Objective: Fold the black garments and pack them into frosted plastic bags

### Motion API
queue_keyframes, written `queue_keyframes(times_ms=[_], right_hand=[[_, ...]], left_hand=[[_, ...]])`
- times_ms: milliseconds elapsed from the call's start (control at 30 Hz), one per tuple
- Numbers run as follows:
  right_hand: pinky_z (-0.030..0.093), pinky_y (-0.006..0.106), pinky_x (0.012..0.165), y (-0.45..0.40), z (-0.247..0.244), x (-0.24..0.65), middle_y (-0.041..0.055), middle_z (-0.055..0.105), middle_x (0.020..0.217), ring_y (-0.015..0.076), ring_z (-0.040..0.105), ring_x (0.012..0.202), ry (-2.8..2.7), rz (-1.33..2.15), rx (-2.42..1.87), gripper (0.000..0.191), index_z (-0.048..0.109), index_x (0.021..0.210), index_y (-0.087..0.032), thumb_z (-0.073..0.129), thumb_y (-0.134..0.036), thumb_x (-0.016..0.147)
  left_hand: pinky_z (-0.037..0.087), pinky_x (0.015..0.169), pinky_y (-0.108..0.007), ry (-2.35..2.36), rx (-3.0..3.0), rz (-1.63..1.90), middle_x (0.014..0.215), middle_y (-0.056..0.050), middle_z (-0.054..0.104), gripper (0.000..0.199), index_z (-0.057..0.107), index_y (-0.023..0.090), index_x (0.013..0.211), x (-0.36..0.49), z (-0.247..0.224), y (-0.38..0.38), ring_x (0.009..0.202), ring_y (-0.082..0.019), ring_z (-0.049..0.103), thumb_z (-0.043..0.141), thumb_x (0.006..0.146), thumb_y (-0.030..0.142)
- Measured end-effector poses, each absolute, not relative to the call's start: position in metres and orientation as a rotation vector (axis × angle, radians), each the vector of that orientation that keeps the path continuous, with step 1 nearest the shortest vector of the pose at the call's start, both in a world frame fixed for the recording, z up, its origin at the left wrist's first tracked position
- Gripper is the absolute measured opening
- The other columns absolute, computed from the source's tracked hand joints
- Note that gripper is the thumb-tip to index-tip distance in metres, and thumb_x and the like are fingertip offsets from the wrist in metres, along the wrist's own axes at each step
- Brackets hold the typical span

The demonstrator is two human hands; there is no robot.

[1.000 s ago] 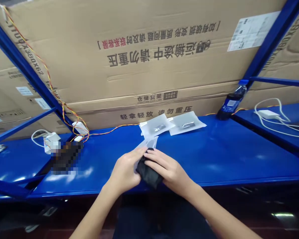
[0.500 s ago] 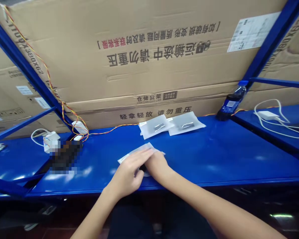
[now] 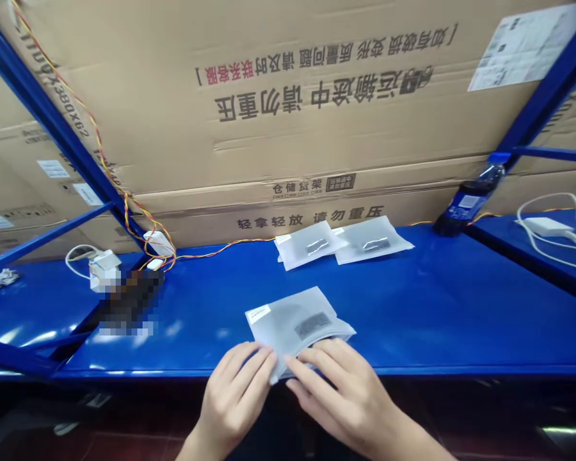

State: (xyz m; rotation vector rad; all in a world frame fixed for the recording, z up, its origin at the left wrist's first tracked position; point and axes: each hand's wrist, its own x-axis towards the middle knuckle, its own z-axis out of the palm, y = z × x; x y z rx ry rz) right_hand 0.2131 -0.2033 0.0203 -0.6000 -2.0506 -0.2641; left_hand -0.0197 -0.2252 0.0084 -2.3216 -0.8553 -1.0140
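Note:
A frosted plastic bag [image 3: 292, 326] with a white label lies at the front of the blue shelf. A dark item with a barcode-like patch shows through it. My left hand [image 3: 233, 397] holds the bag's lower left edge between its fingers. My right hand [image 3: 340, 403] rests its fingers on the lower right part of the bag, near the bag's open-looking edge. Both hands sit at the shelf's front edge, and they hide the bottom of the bag.
Two similar frosted bags [image 3: 311, 246] lie further back on the blue shelf [image 3: 436, 307], beside a second one [image 3: 373, 240]. A pixelated object [image 3: 134, 301], white adapters, coloured wires, a dark plastic bottle [image 3: 470, 198] and large cardboard boxes [image 3: 288, 134] stand behind.
The black item seen between my hands a second ago is gone from view, and a dark shape now shows inside the bag. The bag has moved toward me, and the view has shifted slightly.

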Motion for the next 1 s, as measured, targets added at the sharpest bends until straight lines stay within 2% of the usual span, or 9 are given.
queue_keyframes(times_ms=[200,333,433,533,667,867,933,1000], right_hand=[[0.047,0.034,0.056,-0.203,0.021,0.205,0.0081,0.077,0.080,0.0186,0.067,0.071,-2.050,-0.314,-0.471,0.028,0.076,0.106,-0.008,0.049,-0.005,0.104],[0.045,0.035,0.052,-0.202,0.022,0.203,0.0070,0.076,0.079,0.0179,0.064,0.066,-2.090,-0.317,-0.420,0.024,0.076,0.104,-0.008,0.053,-0.005,0.102],[0.041,0.034,0.049,-0.195,0.024,0.206,0.0076,0.074,0.076,0.0178,0.063,0.063,-2.145,-0.352,-0.351,0.022,0.076,0.103,-0.007,0.054,-0.005,0.101],[0.045,0.033,0.052,-0.180,0.020,0.226,0.0071,0.075,0.079,0.0182,0.064,0.066,-2.153,-0.388,-0.361,0.022,0.075,0.105,-0.010,0.053,-0.006,0.103],[0.052,0.036,0.061,-0.156,0.007,0.268,0.0083,0.076,0.084,0.0212,0.066,0.074,-2.097,-0.495,-0.526,0.019,0.070,0.114,-0.012,0.063,-0.004,0.098],[0.053,0.034,0.065,-0.146,0.008,0.284,0.0067,0.073,0.085,0.0203,0.064,0.074,-2.100,-0.439,-0.685,0.014,0.069,0.106,-0.017,0.062,-0.006,0.100],[0.052,0.032,0.064,-0.143,0.012,0.272,0.0061,0.072,0.084,0.0191,0.064,0.072,-2.157,-0.407,-0.692,0.013,0.069,0.100,-0.017,0.058,-0.010,0.103],[0.048,0.032,0.061,-0.135,0.016,0.255,0.0050,0.070,0.079,0.0185,0.062,0.067,-2.266,-0.396,-0.669,0.019,0.069,0.095,-0.018,0.054,-0.011,0.105]], left_hand=[[0.062,0.085,-0.040,-0.858,-2.327,-1.195,0.094,-0.010,0.083,0.018,0.072,0.013,0.106,-0.001,0.020,-0.223,0.091,-0.023,0.078,0.060,0.098,0.001],[0.056,0.074,-0.037,-0.917,-2.352,-1.249,0.087,-0.006,0.082,0.014,0.070,0.016,0.102,0.001,0.030,-0.226,0.080,-0.022,0.076,0.062,0.099,0.005],[0.052,0.073,-0.036,-0.965,-2.341,-1.269,0.083,-0.004,0.080,0.014,0.070,0.017,0.100,0.001,0.036,-0.226,0.079,-0.021,0.075,0.063,0.099,0.005],[0.050,0.071,-0.036,-1.016,-2.339,-1.227,0.085,-0.004,0.080,0.017,0.070,0.017,0.102,-0.006,0.041,-0.227,0.081,-0.021,0.075,0.059,0.101,0.004],[0.051,0.066,-0.038,-1.089,-2.264,-1.288,0.087,-0.006,0.080,0.020,0.072,0.020,0.106,-0.022,0.042,-0.234,0.077,-0.023,0.070,0.061,0.098,0.005],[0.059,0.078,-0.040,-1.190,-2.327,-1.096,0.096,-0.006,0.082,0.027,0.073,0.023,0.110,-0.034,0.043,-0.238,0.091,-0.026,0.074,0.060,0.095,0.004],[0.059,0.085,-0.040,-1.194,-2.260,-0.995,0.108,-0.007,0.082,0.035,0.072,0.023,0.124,-0.030,0.043,-0.231,0.099,-0.027,0.074,0.061,0.095,0.005],[0.060,0.094,-0.043,-1.225,-2.259,-0.845,0.129,-0.011,0.077,0.050,0.061,0.020,0.146,-0.024,0.040,-0.220,0.115,-0.030,0.072,0.058,0.097,0.011]])
